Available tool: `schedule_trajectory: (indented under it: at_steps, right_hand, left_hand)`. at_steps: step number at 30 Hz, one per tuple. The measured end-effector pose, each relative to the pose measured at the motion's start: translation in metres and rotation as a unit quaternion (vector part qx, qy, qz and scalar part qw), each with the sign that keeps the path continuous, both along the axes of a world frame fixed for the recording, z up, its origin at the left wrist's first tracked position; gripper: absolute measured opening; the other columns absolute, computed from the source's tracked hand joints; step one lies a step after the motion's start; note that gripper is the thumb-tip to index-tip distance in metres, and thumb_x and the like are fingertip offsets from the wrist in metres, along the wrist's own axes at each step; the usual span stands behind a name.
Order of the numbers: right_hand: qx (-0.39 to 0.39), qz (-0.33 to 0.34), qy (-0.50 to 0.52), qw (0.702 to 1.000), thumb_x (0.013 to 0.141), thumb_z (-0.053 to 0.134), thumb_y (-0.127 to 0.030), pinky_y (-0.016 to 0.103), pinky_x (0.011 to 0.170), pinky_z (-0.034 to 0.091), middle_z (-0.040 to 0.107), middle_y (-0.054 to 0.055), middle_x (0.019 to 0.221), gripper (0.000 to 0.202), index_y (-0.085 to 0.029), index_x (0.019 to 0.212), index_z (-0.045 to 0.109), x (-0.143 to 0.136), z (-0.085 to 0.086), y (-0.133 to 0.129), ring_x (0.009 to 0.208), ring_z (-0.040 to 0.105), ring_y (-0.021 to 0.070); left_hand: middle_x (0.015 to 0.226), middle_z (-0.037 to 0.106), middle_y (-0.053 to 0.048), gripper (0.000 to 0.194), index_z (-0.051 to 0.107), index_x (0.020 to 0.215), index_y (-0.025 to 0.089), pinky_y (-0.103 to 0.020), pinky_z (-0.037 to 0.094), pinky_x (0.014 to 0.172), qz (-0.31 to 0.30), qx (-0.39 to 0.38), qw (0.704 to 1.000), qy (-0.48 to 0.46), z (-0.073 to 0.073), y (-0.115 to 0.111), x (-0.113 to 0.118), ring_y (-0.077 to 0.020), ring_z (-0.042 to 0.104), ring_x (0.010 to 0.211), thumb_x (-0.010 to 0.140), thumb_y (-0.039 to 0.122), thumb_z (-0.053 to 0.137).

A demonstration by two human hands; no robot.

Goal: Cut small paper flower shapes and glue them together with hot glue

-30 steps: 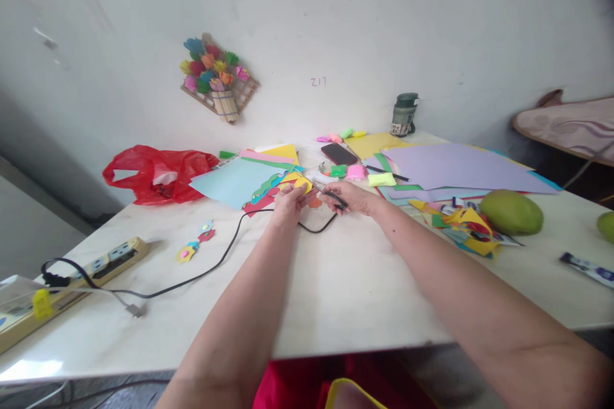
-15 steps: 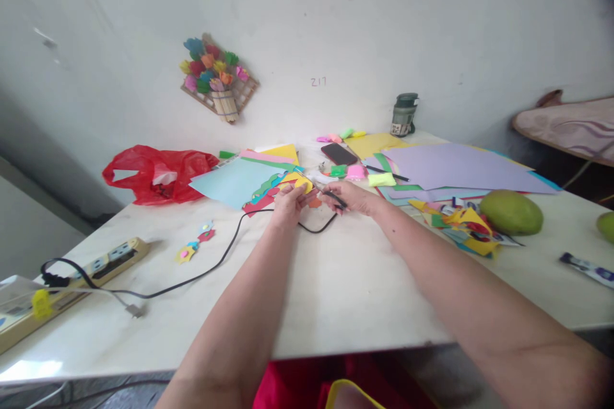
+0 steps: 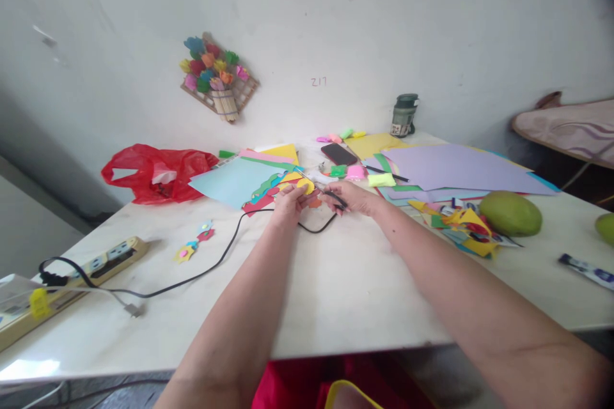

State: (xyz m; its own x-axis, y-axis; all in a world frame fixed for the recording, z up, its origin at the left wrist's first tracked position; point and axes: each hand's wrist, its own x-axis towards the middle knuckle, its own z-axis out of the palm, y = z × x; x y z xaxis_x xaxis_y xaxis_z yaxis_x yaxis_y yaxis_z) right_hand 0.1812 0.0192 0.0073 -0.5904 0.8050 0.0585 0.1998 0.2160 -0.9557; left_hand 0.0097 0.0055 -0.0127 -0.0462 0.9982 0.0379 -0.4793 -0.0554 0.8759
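Converging over the middle of the white table (image 3: 355, 294), both bare arms make a narrow V, the hands nearly meeting at its tip. Left forearm climbs from the bottom edge, leaning slightly right; right forearm comes in from the lower right corner on a long, flatter diagonal.

Left hand (image 3: 289, 199): fingers and thumb pinched together on a yellow paper piece (image 3: 306, 186), rounded along its visible edge, held at the fingertips on the side toward the other hand. Right hand (image 3: 346, 197): fingers curled about the black handle of the scissors (image 3: 337, 198), wrist low, knuckles angled toward the left hand. Blades point up and left, beside the paper; too small to tell whether they touch it or how far they are parted.

Just beyond the left hand, overlapping coloured paper scraps (image 3: 263, 193) lie against a light blue sheet (image 3: 230, 180). Black cable (image 3: 230, 249) runs from the power strip (image 3: 112, 257) to pass beneath the hands. Past the right hand: pink clay packet (image 3: 355, 172) and smartphone (image 3: 338, 154). Well left of the hands, small paper flowers (image 3: 185, 253) lie on the tabletop.
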Motion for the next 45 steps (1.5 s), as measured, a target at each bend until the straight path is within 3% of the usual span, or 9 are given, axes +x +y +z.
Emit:
schedule_trajectory:
  at_steps: [13, 25, 34, 45]
  right_hand:
    - [-0.002, 0.048, 0.005, 0.999, 0.077, 0.047, -0.025, 0.019, 0.033, 0.022, 0.053, 0.0, 0.05, 0.019, -0.018, 0.06, 0.042, 0.0058, -0.0019, 0.0025, 0.037, 0.045, 0.0063]
    - [0.009, 0.043, 0.002, 0.999, 0.076, 0.047, -0.027, 0.019, 0.032, 0.023, 0.053, -0.001, 0.05, 0.018, -0.018, 0.06, 0.044, 0.0044, -0.0018, 0.0022, 0.037, 0.045, 0.0065]
    - [0.013, 0.048, 0.011, 0.999, 0.075, 0.049, -0.03, 0.019, 0.034, 0.024, 0.047, -0.003, 0.047, 0.022, -0.019, 0.058, 0.041, 0.0034, 0.0002, 0.0002, 0.037, 0.043, 0.0063]
    - [0.026, 0.036, 0.002, 0.999, 0.075, 0.056, -0.038, 0.021, 0.034, 0.021, 0.052, -0.002, 0.051, 0.028, -0.019, 0.06, 0.042, 0.0032, -0.0009, 0.0002, 0.039, 0.046, 0.0073]
  left_hand:
    - [0.069, 0.067, -0.005, 0.021, 0.059, 0.069, 0.012, -0.032, 0.054, 0.075, 0.004, 0.014, 1.0, 0.022, -0.001, -0.0001, -0.0017, -0.0209, 0.069, 0.075, 0.062, 0.023, 0.075]
    - [0.069, 0.066, -0.005, 0.024, 0.06, 0.068, 0.012, -0.036, 0.054, 0.08, -0.002, 0.021, 1.0, 0.017, -0.0018, 0.0006, -0.0013, -0.0208, 0.069, 0.075, 0.059, 0.025, 0.077]
    - [0.071, 0.068, -0.006, 0.026, 0.059, 0.068, 0.013, -0.034, 0.054, 0.077, -0.008, 0.028, 0.999, 0.023, -0.0026, 0.0004, -0.0017, -0.0215, 0.069, 0.077, 0.058, 0.028, 0.078]
    - [0.071, 0.068, -0.005, 0.029, 0.057, 0.066, 0.014, -0.029, 0.054, 0.07, -0.004, 0.015, 0.999, 0.043, -0.0046, 0.0022, -0.0027, -0.0182, 0.068, 0.07, 0.056, 0.03, 0.078]
